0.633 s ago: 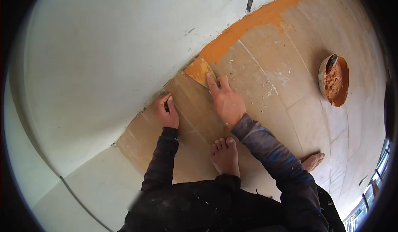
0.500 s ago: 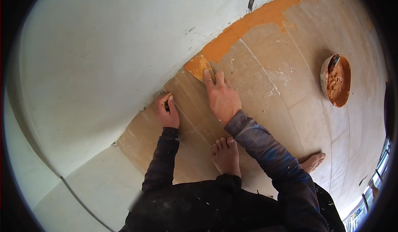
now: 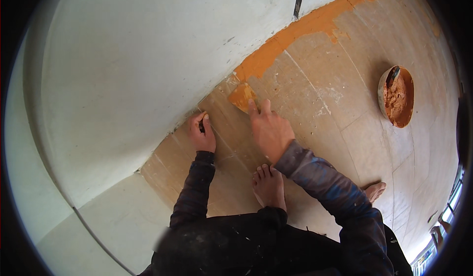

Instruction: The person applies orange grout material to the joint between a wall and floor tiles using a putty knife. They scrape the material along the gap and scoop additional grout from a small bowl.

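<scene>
My right hand [image 3: 272, 130] is closed around a putty knife [image 3: 241, 96], its index finger stretched along the orange-smeared blade. The blade lies low over the wood-toned floor [image 3: 315, 128], a little away from the wall base. From near the blade, a strip of orange paste [image 3: 295, 35] follows the foot of the wall toward the far right. My left hand [image 3: 202, 134] is near the wall base with curled fingers, thumb against index. Something dark shows between them, too small to name.
A white wall [image 3: 143, 64] runs diagonally along the floor's left side. At the right stands a bowl [image 3: 381, 101] of orange-brown paste [image 3: 395, 99], with a dark-handled tool [image 3: 392, 76] in it. My bare foot [image 3: 268, 185] is between my arms.
My right hand has drawn the putty knife back from the wall, nearer to me and slightly right. Bare floor now shows where the blade was. My left hand stays nearly in place.
</scene>
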Demonstrator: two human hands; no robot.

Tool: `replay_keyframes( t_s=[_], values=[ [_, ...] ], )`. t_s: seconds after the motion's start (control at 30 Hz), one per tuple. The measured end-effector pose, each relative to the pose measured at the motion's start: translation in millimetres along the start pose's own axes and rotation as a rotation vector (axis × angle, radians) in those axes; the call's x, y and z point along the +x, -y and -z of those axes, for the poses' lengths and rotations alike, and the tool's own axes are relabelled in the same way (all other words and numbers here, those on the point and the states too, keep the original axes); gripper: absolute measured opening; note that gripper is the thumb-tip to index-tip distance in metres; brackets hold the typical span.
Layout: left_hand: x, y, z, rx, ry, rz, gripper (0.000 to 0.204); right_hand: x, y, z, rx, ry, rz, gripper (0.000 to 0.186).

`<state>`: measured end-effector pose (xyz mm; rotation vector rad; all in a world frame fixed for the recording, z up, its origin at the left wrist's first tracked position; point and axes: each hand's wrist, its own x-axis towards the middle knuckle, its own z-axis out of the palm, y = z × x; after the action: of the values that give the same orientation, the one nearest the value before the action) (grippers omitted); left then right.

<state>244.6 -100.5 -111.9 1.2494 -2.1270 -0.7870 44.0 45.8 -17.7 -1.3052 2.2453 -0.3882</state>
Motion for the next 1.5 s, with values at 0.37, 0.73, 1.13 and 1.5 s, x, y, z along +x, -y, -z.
replay_keyframes(
  t_s=[0.37, 0.73, 1.13, 1.5],
  values=[
    [-1.4, -1.9, -8.2, -0.002, 0.013, -0.023, 0.014, 17.5, -38.1, -29.0, 0.09, -0.26, 0.02, 0.058],
    [-1.9, -2.9, -5.9, 0.002, 0.0, -0.05, 0.015, 8.2, -54.0, -13.3, 0.177, -0.291, -0.006, 0.056],
    [-3.2, -6.9, -5.9, -0.002, 0.008, 0.009, 0.017, 32.5, -43.4, -4.8, -0.033, -0.221, -0.081, 0.054],
    [-0.3, -3.1, -4.8, 0.029, 0.004, 0.004, 0.016, 25.4, -84.0, 5.1, 0.622, -0.385, -0.1, 0.021]
  ],
)
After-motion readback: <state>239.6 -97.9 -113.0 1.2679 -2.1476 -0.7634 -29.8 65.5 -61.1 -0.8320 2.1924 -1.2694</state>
